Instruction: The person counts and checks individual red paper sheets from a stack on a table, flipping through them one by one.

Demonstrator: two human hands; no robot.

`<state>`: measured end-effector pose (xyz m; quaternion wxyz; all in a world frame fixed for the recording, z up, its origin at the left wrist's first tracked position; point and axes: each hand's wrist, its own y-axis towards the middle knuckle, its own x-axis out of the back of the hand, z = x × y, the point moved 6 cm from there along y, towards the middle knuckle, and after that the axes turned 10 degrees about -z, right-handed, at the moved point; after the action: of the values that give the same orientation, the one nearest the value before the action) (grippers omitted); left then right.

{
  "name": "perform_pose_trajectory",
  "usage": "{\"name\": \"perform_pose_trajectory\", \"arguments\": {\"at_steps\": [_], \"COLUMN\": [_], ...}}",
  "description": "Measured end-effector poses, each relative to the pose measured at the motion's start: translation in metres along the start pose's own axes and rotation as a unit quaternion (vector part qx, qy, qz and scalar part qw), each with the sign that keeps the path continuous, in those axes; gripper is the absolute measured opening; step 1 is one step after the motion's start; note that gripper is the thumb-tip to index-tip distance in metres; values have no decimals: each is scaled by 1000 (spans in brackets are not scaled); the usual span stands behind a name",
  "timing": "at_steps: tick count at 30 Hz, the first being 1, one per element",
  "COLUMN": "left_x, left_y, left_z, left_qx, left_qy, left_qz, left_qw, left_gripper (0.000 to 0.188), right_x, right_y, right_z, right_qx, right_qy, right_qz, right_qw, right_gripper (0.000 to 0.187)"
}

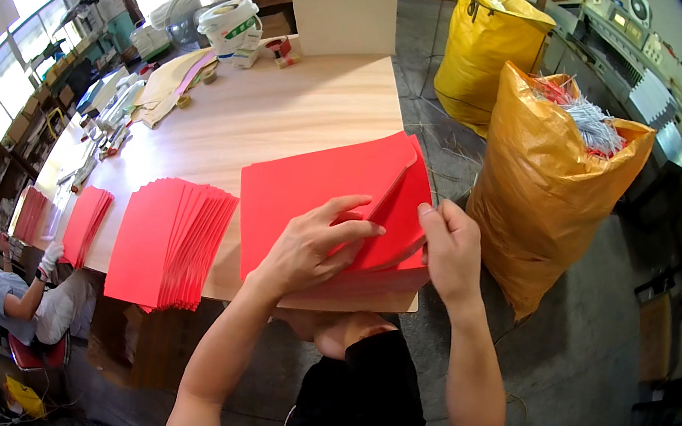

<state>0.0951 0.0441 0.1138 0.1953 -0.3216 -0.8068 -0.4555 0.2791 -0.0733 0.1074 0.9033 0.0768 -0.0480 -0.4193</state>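
A thick stack of red paper sheets (311,179) lies at the right front corner of the table. My left hand (315,244) rests over the stack's near part, its fingers apart and slightly bent. The upper sheets curl up along the right side, leaving a gap. At that edge my right hand (450,253) is closed, thumb against bent fingers, pinching the red sheets. How many sheets it grips is hidden. Left of the stack, a fanned pile of red sheets (169,242) reaches over the table's front edge.
Farther left sit smaller red piles (87,223), near a seated person with a gloved hand (51,257). Tools (114,140), brown paper (169,91) and a white bucket (232,26) occupy the wooden table (305,92). An orange sack (548,180) and a yellow sack (487,55) stand at right.
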Motion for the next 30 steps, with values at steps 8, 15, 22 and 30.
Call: {"name": "perform_pose_trajectory", "arguments": {"at_steps": [8,15,22,30], "left_x": [2,4,5,2], "left_y": [1,-1,0,-1], "left_z": [-3,4,1,3], "left_qx": [-8,41,33,-5], "left_qy": [-16,-65,-57,-25], "left_qz": [-10,-14,-9,-23], "left_qw": [1000,997,998,999], "left_gripper": [48,47,50,48], "right_x": [-5,-5,-2,-7], "right_y": [2,3,1,8], "right_z": [-13,-12,-7,-6], "right_qx": [-164,-149,-104,-93], "right_qy": [224,204,205,138], "right_qz": [42,49,50,42], "right_qw": [960,966,972,985], "right_gripper": [33,37,44,35]}}
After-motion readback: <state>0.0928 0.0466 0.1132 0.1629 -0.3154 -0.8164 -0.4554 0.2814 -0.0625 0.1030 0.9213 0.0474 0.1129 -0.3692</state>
